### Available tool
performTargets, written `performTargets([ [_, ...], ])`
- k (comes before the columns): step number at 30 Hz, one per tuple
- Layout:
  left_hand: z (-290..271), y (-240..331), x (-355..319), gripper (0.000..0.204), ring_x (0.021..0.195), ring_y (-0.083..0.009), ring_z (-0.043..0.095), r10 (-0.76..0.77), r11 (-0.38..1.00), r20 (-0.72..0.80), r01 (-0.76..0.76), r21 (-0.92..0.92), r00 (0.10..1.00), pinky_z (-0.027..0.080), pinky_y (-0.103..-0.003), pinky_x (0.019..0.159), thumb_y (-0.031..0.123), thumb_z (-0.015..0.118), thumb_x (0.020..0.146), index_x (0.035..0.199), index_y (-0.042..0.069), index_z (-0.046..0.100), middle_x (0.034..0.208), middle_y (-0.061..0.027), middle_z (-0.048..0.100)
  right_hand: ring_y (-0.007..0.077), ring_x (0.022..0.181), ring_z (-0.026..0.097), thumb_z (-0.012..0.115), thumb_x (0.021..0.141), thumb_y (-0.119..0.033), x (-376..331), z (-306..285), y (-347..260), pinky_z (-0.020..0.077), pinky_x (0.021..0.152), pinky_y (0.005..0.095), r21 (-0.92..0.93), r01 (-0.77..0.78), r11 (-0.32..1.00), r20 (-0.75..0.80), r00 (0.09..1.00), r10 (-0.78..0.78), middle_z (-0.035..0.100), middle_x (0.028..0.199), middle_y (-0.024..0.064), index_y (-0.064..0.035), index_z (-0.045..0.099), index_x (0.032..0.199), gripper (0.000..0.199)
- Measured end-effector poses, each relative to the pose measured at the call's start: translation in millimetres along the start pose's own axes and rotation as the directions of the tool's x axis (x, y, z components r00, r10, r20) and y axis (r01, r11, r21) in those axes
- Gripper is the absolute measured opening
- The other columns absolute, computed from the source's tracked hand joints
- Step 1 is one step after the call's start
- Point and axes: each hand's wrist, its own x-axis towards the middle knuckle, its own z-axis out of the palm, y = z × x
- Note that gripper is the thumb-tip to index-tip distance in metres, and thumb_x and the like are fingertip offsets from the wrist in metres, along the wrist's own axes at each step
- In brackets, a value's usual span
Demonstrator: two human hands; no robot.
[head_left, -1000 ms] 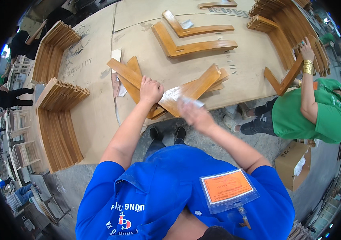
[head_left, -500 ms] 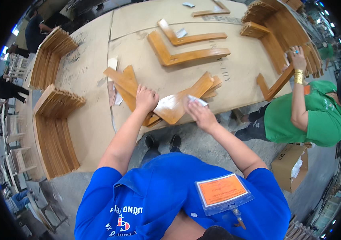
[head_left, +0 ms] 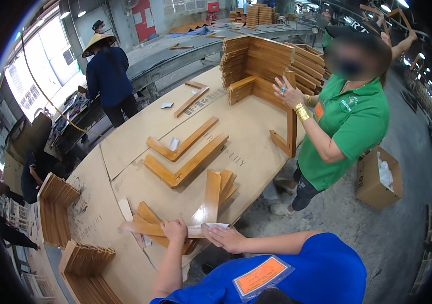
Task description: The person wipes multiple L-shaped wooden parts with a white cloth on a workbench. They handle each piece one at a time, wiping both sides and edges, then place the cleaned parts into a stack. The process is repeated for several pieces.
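Observation:
At the table's near edge lies an L-shaped wooden piece (head_left: 209,198), brown and glossy. My left hand (head_left: 175,230) is closed around one arm of it, left of the corner. Under the fingers of my right hand (head_left: 228,238) is a folded pale sheet of what looks like sandpaper (head_left: 215,225), held against the wood close to the corner. More wooden pieces (head_left: 147,210) lie crossed beneath the held one. Beyond them, two L-shaped pieces (head_left: 188,169) rest side by side, with a small pale sheet (head_left: 174,144) by the farther one.
Stacks of L-shaped pieces stand at the left (head_left: 56,210), lower left (head_left: 87,268) and far right (head_left: 264,58). On the right, a co-worker in green (head_left: 355,109) holds an upright L-shaped piece (head_left: 291,119). A cardboard box (head_left: 375,185) sits on the floor behind.
My view has swung up and to the right. The held piece has turned, and my right hand with the sheet has come nearer my left. The co-worker's piece now stands more upright.

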Motion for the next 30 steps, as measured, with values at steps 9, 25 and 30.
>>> performTargets([
  [9,-9.1,-62.8,12.3,0.035,0.119,-0.036,0.046,-0.063,0.99,0.121,0.077,-0.116,0.991,0.032,-0.051,0.102,0.038,0.059,0.086,0.103,0.008,0.068,0.128,-0.017,0.054,0.0284,0.143,0.022,0.04,0.089,-0.017,78.7,-1.6,-42.0,0.0237,0.111,0.05,-0.092,-0.03,0.995,-0.082,0.996,0.022,0.021,0.156,0.0107,-0.0047,0.026,0.147,0.061],
  [25,19.0,-265.3,29.6,0.059,0.109,-0.0351,0.053,-0.356,0.736,0.036,0.304,-0.604,0.934,0.042,-0.042,0.095,0.035,0.075,0.08,0.125,0.004,0.053,0.119,-0.022,0.055,0.0254,0.145,0.018,0.037,0.093,-0.022,149.0,-2.1,-88.8,0.0225,0.115,0.0401,-0.142,-0.12,0.983,0.116,0.984,0.137,0.019,0.156,0.0099,-0.0033,0.019,0.149,0.061],
  [30,32.3,-282.4,34.7,0.047,0.102,-0.0312,0.058,-0.344,0.681,0.034,0.274,-0.679,0.938,0.045,-0.039,0.09,0.033,0.072,0.083,0.115,0.002,0.059,0.11,-0.0201,0.061,0.021,0.145,0.017,0.041,0.09,-0.016,71.7,21.3,-57.9,0.03,0.109,0.045,-0.253,-0.113,0.961,-0.27,0.962,0.042,0.018,0.158,0.0053,-0.0105,0.022,0.15,0.063],
])
